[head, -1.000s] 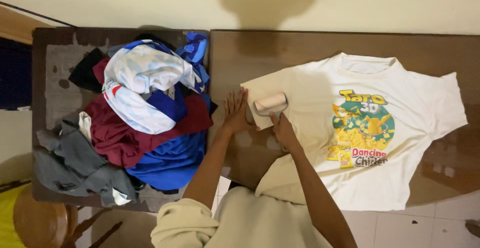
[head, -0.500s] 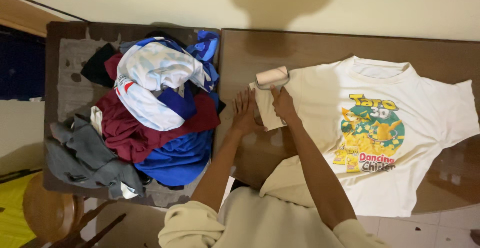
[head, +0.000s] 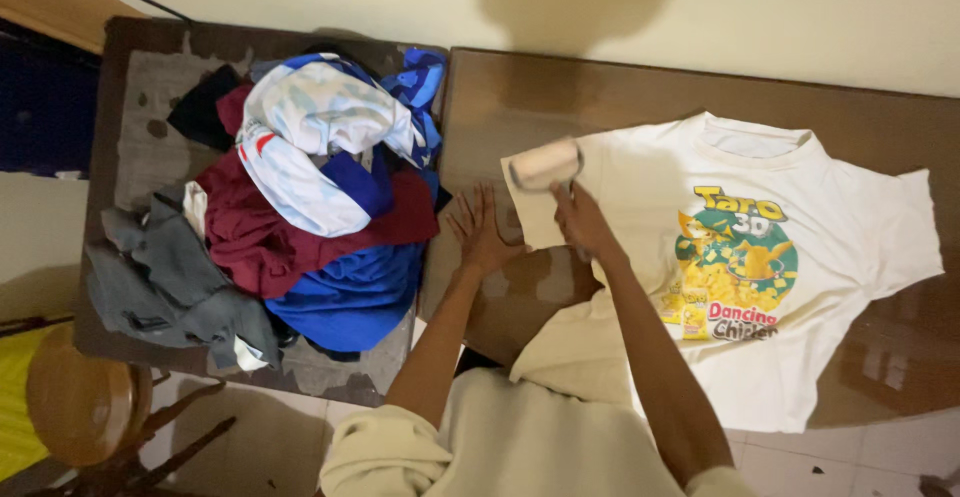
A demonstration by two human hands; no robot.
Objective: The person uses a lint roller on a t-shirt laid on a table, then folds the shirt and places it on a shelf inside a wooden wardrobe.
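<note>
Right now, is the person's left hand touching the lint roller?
Apart. The head view shows the left hand flat at the shirt's sleeve edge, bare cloth separating it from the lint roller.

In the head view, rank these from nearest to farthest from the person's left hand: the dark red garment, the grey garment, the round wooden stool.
From the left hand, flat on the brown table:
1. Dark red garment, in the clothes pile just left of it.
2. Grey garment, at the pile's far left edge.
3. Round wooden stool, at the lower left corner, on the floor.
</note>
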